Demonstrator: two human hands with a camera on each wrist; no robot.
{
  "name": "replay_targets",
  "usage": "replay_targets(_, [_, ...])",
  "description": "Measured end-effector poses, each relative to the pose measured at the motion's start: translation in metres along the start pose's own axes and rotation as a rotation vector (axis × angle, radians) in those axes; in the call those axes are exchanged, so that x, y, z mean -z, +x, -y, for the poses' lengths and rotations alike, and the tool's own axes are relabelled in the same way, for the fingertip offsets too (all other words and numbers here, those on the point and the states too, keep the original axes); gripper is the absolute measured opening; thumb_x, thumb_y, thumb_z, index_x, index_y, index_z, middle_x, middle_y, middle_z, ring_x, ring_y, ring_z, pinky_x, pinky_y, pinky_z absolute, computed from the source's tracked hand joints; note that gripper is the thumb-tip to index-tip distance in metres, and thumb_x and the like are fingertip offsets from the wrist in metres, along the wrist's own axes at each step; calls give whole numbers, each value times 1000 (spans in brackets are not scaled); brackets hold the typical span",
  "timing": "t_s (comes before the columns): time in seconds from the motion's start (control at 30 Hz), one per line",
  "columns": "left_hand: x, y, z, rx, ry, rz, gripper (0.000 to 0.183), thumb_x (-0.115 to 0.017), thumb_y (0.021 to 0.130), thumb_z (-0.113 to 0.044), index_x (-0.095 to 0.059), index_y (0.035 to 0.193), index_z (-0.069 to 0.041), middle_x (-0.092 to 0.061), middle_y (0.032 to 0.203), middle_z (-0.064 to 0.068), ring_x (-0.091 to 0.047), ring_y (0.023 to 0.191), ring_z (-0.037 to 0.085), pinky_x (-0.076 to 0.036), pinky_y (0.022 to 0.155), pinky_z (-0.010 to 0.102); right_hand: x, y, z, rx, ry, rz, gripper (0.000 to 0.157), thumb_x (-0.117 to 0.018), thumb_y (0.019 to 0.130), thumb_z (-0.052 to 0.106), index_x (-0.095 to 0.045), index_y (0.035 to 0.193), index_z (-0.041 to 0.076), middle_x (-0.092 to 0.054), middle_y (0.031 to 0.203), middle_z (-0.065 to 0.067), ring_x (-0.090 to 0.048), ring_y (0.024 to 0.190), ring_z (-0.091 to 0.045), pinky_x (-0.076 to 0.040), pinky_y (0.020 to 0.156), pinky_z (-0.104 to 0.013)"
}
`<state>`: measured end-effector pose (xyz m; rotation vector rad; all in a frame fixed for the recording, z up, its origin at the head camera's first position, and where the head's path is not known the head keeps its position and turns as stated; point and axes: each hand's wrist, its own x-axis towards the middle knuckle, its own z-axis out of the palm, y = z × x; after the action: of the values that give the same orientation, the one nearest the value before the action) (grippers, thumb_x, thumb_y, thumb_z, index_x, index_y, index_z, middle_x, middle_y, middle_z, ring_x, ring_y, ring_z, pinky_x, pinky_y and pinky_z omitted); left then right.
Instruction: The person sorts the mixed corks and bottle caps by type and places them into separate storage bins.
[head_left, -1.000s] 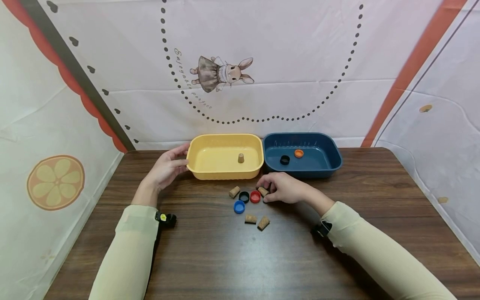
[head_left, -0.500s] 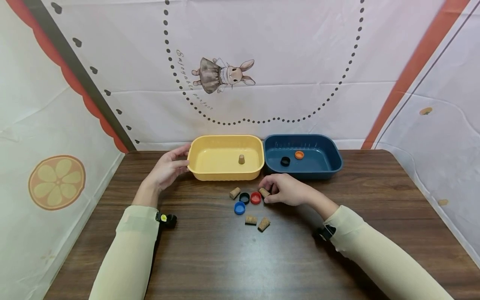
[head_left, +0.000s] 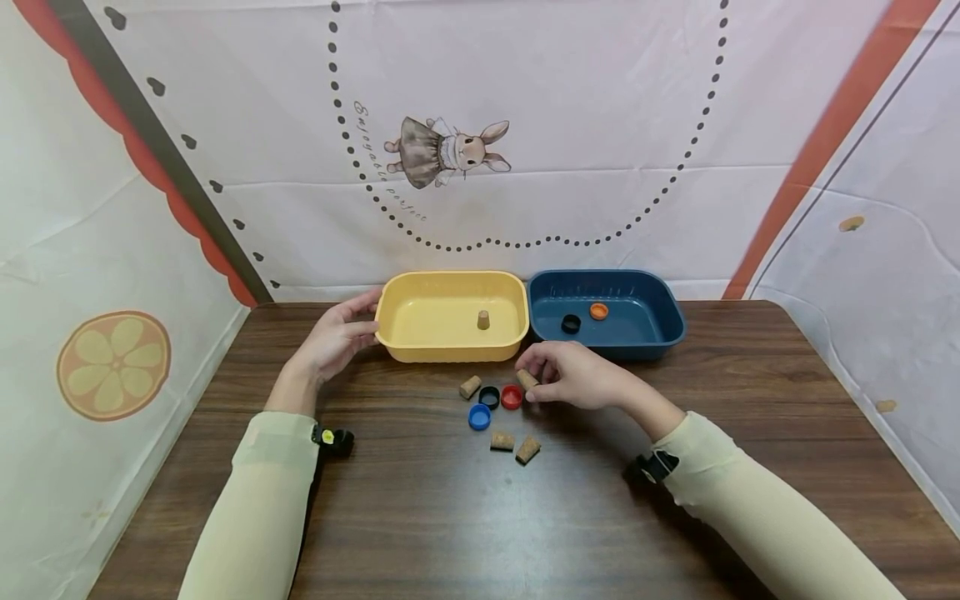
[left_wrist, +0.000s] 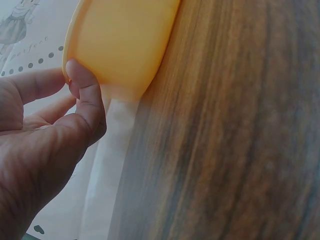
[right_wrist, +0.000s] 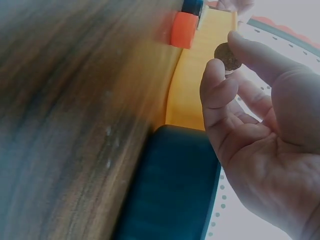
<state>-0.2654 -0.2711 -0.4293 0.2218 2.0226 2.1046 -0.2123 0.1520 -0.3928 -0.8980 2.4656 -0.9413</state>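
With twelve o'clock pointing away from the person, the step in hand looks like the left hand [head_left: 330,337] steadying the yellow tub [head_left: 431,317] while the right hand [head_left: 573,375] picks up a pinched cork [head_left: 527,380]. The next move seems to call for lifting it clear of the red cap [head_left: 512,397] and, since the yellow tub already has an upright cork [head_left: 483,320], carrying it toward ten o'clock.

The left hand's thumb and fingers are clamped on the yellow tub's rim at nine o'clock. From the pinched cork, a loose cork [head_left: 470,387] lies near nine, the blue cap [head_left: 479,417] near eight, the front black cap [head_left: 489,397] about eight, with the red cap just beside it. Two more corks [head_left: 528,450] lie toward six and seven.

The right hand's thumb and finger grip the pinched cork at the hand's nine o'clock; whether it clears the worktop [head_left: 405,500], I cannot tell. The blue tub [head_left: 626,325], toward two, holds a far black cap [head_left: 571,323] and an orange cap [head_left: 598,311].
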Motion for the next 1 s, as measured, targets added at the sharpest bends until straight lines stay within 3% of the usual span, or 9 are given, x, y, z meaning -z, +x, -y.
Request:
replay_targets(0.27, [0,-1,0,5,12,0,66,-51,105,10,-28,167,-1,-35,143,26,-53,115,29,-57,84,24,6,2,5,33,27,-33,37,-81,97,20,-68,130,9,-67,106,0,-65,92,-15,-57,84,-36])
replay_targets(0.47, [-1,-1,-1,2,8,1,66,-51,105,11,-30,166,-2,-36,142,25,-54,113,29,-58,84,24,12,5,10,57,25,-79,38,-82,96,18,-69,131,12,-67,106,0,-66,91,-15,-59,82,-36])
replay_targets(1.0, [0,-1,-1,-1,17,4,67,-52,105,10,-30,167,-3,-37,141,25,-54,112,28,-57,84,24,26,25,20,35,0,-155,41,-81,97,22,-67,133,12,-67,106,-1,-67,90,-17,-57,80,-38])
